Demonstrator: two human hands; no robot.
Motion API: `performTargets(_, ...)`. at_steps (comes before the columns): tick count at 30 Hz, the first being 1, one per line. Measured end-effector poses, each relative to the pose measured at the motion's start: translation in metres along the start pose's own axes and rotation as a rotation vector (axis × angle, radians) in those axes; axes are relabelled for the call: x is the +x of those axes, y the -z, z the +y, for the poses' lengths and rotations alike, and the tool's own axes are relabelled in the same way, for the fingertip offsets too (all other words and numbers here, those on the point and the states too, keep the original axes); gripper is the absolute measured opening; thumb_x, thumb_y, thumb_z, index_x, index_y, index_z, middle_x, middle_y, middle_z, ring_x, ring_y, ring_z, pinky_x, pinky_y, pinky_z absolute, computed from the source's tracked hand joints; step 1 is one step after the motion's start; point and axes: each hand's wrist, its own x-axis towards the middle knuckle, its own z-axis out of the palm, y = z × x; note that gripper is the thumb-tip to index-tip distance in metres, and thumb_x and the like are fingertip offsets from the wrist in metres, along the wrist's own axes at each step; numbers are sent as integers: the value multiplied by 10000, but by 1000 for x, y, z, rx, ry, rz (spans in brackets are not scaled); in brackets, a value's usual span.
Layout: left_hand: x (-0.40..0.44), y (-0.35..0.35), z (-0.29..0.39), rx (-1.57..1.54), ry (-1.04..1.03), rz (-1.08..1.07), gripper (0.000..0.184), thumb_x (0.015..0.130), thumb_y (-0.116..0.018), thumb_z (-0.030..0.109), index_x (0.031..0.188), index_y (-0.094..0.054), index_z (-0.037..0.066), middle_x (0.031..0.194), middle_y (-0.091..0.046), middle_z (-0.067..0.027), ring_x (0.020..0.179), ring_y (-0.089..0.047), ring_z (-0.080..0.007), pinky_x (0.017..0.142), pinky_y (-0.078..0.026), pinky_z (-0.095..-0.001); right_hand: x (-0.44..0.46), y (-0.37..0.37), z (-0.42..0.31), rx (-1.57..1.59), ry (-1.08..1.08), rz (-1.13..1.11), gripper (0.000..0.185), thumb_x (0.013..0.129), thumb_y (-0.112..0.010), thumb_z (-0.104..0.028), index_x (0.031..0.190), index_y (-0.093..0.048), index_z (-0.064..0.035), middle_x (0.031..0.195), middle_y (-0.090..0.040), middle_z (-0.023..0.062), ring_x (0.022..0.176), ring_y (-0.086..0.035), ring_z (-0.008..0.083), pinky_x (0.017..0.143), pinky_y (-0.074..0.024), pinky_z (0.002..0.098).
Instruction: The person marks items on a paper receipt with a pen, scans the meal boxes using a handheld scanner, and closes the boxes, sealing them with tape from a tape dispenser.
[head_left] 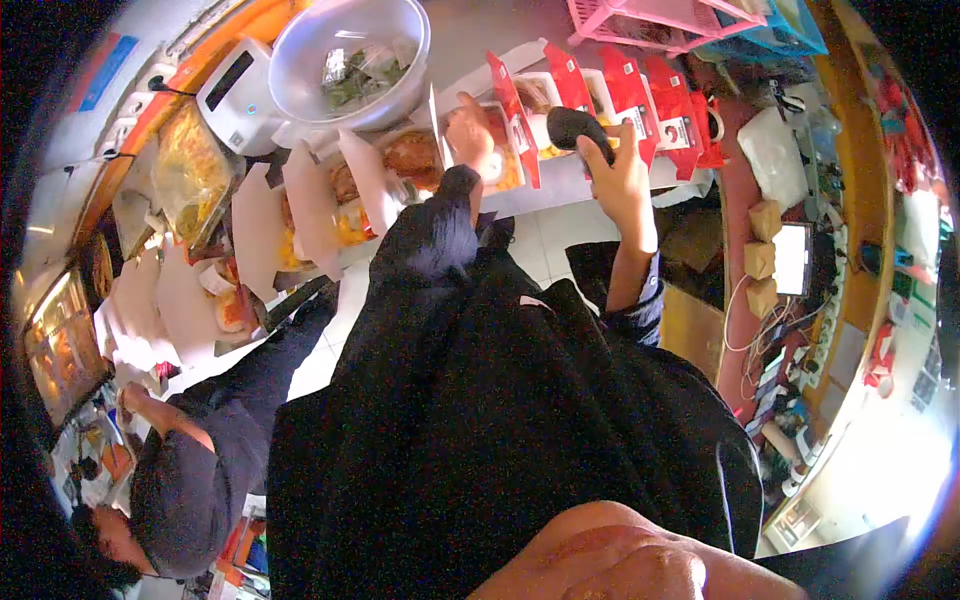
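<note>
My left hand (470,137) is over an open food box (508,150), its fingers apart and close to the food inside. My right hand (622,180) is closed on a black rounded tool (577,128) with a smooth oval body; its exact kind cannot be made out. The tool is above the row of boxes, in front of a red printed lid flap (632,108). Several more boxes with red flaps stand to the right. Left of my left hand, boxes with raised white flaps (372,180) hold browned meat (412,160) and yellow pieces.
A large translucent bowl (285,75) with green leaves and a white device (237,95) stand behind the boxes. A plastic bag of yellow food (192,175) lies farther left. Pink basket (660,22) at the back right. Another person (180,490) is at the lower left.
</note>
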Motion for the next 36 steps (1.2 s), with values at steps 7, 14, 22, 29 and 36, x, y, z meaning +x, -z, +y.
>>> performTargets(7,-8,-4,-5,-251,16,193,149,788,-477,81,915,-428,21,890,-497,-223,812,-554,-362,618,-469,-407,5,2,-6,-3,65,24,357,827,-621,-257,1042,-417,-57,718,-602,221,676,-596,430,554,-451,446)
performTargets(14,-6,4,-3,-785,315,-140,153,850,-439,139,910,-435,-1,737,-561,-230,761,-579,-376,653,-429,-490,-3,2,-12,51,-3,-52,336,840,-609,-235,1035,-405,-51,648,-578,143,580,-601,258,523,-450,359)
performTargets(22,-69,50,36,-544,35,39,350,743,-622,115,1007,-436,-20,721,-542,-206,693,-547,-388,637,-433,-444,10,-24,-6,-34,201,-47,382,819,-627,-243,1055,-421,-25,706,-586,186,617,-603,331,531,-464,374)
performTargets(29,-108,78,20,-359,-76,-11,492,690,-695,140,1090,-440,11,1120,-425,-233,1001,-458,-394,822,-412,-442,42,-120,-23,-318,470,-14,511,783,-606,-241,1168,-377,5,931,-591,264,865,-582,417,722,-473,468)
performTargets(36,-161,146,-50,-838,-405,-915,450,760,-662,300,1113,-534,51,1005,-583,-168,934,-573,-280,808,-459,-382,111,-221,47,-530,129,-430,502,746,-578,-268,1154,-433,-13,960,-592,247,900,-572,431,780,-468,468)
